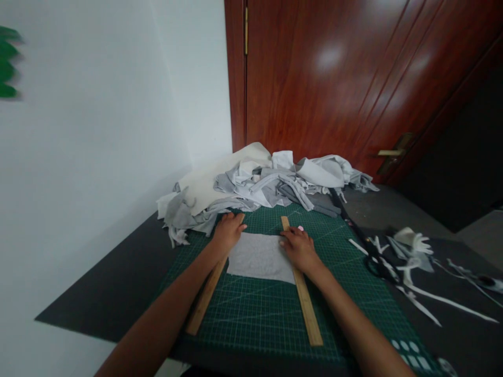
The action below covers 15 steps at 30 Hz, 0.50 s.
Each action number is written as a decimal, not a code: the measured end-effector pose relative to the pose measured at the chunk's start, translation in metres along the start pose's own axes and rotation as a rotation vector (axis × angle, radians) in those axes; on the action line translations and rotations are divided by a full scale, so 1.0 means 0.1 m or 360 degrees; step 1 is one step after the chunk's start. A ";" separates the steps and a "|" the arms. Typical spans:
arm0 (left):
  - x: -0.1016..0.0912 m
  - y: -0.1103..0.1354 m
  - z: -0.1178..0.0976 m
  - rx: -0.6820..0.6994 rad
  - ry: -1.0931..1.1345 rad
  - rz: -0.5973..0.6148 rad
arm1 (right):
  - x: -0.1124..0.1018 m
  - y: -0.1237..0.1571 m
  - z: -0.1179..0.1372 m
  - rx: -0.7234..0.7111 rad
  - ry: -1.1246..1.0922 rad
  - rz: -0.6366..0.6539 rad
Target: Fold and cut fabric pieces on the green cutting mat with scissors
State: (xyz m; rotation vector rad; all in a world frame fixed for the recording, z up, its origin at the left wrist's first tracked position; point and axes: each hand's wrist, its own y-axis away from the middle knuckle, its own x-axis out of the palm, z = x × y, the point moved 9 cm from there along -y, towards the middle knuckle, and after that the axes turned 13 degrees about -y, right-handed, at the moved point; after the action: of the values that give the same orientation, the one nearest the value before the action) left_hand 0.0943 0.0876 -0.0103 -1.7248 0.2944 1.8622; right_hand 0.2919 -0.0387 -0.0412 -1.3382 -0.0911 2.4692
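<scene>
A light grey fabric rectangle [260,256] lies on a green cutting mat [255,314]. Two wooden rulers flank it: one [206,296] along its left side, the other [304,301] along its right side. My left hand [229,231] rests at the cloth's far left corner, over the top of the left ruler, fingers curled down. My right hand [298,247] presses on the right ruler at the cloth's right edge, and a small pink object [301,228] shows at its fingertips.
A heap of grey and white fabric scraps [259,183] lies behind the mat. Black scissors [373,254] and white offcut strips [416,262] lie on the dark table to the right. A white wall stands left, a brown door [353,78] behind.
</scene>
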 end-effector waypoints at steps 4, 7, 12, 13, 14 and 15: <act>-0.16 0.05 -0.04 0.0048 0.0023 -0.0197 | -0.01 -0.06 -0.12 -0.0064 -0.0058 -0.0098; -0.34 0.18 -0.28 0.0301 0.0210 -0.0405 | -0.03 -0.08 -0.11 -0.0120 -0.0056 -0.0151; -0.18 0.49 -0.90 0.1099 0.0443 -0.0078 | -0.25 -0.09 -0.07 -0.0116 0.0053 -0.0194; -0.12 0.52 -0.96 0.1156 0.0466 0.0008 | -0.34 -0.08 -0.10 -0.0077 0.0099 -0.0209; -0.06 0.54 -0.99 0.1199 0.0478 0.0084 | -0.46 -0.07 -0.16 -0.0004 0.0159 -0.0230; -0.02 0.54 -0.99 0.1190 0.0484 0.0129 | -0.59 -0.04 -0.24 0.0100 0.0228 -0.0261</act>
State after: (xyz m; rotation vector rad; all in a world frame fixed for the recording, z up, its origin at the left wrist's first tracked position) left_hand 0.1477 -0.0086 -0.0342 -1.4484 1.0439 1.2738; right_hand 0.3429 -0.0561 -0.0063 -1.4170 -0.0849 2.2171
